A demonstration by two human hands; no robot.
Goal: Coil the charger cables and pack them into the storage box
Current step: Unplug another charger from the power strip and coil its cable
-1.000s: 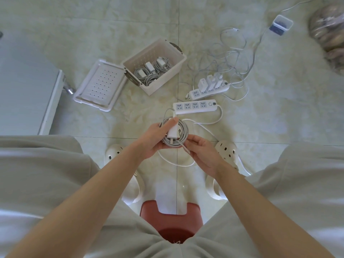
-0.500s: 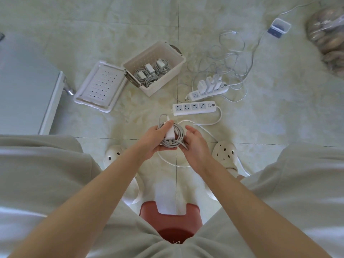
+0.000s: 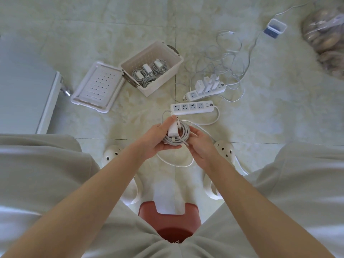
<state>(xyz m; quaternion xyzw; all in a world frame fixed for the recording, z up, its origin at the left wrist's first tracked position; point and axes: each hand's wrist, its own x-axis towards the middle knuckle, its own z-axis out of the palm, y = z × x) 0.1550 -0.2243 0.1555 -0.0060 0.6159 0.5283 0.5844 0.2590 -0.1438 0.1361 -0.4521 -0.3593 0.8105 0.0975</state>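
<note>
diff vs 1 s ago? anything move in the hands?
Right hand rose from below the coil to its right edge, where its fingers now hold it. Left hand grips coil and charger as before, thumb on the charger. Box, lid and power strips unmoved.
</note>
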